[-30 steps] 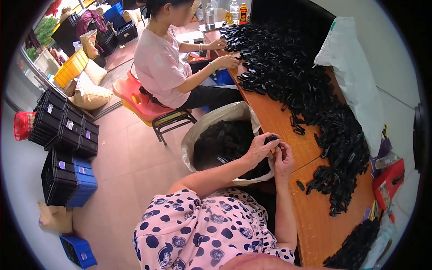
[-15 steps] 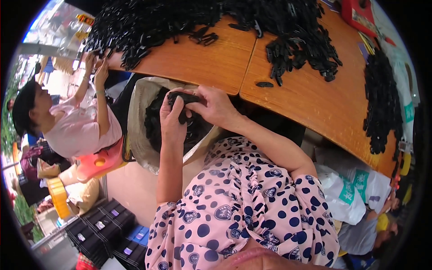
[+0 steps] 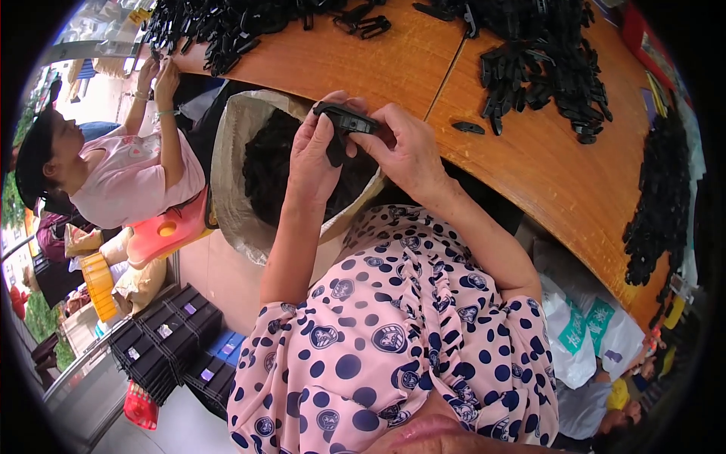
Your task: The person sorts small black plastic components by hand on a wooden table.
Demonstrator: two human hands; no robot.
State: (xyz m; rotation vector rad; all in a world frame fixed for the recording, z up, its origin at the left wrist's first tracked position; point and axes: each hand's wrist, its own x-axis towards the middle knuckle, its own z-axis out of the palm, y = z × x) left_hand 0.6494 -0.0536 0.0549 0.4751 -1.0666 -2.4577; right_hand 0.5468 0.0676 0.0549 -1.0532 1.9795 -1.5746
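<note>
Both my hands are raised over the mouth of a pale woven sack (image 3: 227,178), at the near edge of the table. Between them is a small, long black plastic part (image 3: 350,121) with a raised detail on its face. My left hand (image 3: 311,163) grips its left end with thumb and fingers, and a second dark piece (image 3: 335,151) shows at that palm. The fingertips of my right hand (image 3: 412,155) pinch the part's right end. Inside the sack lie many black pieces (image 3: 268,163), partly hidden by my left forearm.
Heaps of similar black parts (image 3: 541,83) cover much of the wooden table (image 3: 325,60); one loose part (image 3: 469,128) lies near its edge. At left, a person (image 3: 144,170) sits working at the table. Black crates (image 3: 162,333) are stacked lower left, white bags (image 3: 571,333) lower right.
The view has shifted, so the table heaps sit higher and farther right. My hands have moved slightly apart, and the black part now shows more fully between them.
</note>
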